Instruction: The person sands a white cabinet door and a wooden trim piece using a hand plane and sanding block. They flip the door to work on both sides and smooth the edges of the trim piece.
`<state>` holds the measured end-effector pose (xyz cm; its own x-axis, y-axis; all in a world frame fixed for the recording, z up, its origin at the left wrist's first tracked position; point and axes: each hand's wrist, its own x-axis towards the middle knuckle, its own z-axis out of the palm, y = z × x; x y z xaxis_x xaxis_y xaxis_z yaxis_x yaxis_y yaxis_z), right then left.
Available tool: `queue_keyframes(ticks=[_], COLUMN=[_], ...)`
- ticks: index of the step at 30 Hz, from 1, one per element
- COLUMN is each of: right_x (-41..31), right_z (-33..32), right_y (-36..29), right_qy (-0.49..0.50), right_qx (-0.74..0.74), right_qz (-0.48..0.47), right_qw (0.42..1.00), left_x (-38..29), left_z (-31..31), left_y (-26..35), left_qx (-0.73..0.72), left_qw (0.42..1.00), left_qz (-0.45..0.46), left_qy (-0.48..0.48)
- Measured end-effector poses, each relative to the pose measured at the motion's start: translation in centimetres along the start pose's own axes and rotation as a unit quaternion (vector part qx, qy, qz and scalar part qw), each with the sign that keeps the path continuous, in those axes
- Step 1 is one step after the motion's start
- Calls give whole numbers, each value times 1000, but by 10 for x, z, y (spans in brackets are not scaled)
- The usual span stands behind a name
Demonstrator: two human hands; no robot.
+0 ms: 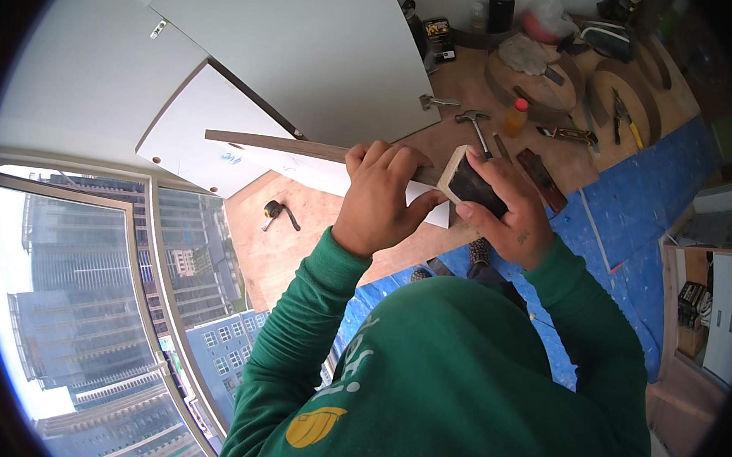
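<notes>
My left hand grips the dark edge of a narrow white panel near its right end. In my right hand is a small block with a dark face and a rough, pale edge, held between thumb and fingers. The block's left corner is at the panel's end by my left thumb; whether they touch I cannot tell. Behind the narrow panel stands a wider white panel with handwritten marks and round holes. A claw hammer lies beyond the block, its handle partly hidden by my right hand.
A tape measure lies on the plywood at left. Rolls of edge banding, pliers, a utility knife and a red-capped bottle are at upper right. Blue sheeting covers the floor. A window is at left.
</notes>
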<state>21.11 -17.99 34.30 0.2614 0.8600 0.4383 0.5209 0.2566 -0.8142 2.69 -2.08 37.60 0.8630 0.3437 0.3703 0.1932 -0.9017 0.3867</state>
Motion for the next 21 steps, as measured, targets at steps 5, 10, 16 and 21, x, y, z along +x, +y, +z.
queue_keyframes(ticks=[5, 10, 16, 21], right_x=[4, 3, 2, 8], right_z=[-2, -3, -6, -7], right_y=[-1, -5, -13, -13], right_qy=[11, -5, -23, -10], right_qx=[-29, -31, -58, -68], right_qz=[2, -59, 21, -13], right_qw=[1000, 998, 998, 998], left_x=[-3, -3, -1, 1], left_z=[0, 1, 1, 4], left_y=[-1, -1, -3, -6], left_qx=[10, -1, 2, -12], left_qw=[1000, 1000, 1000, 1000], left_qz=[-7, 3, 0, 13], left_qy=[-11, 4, -5, 15])
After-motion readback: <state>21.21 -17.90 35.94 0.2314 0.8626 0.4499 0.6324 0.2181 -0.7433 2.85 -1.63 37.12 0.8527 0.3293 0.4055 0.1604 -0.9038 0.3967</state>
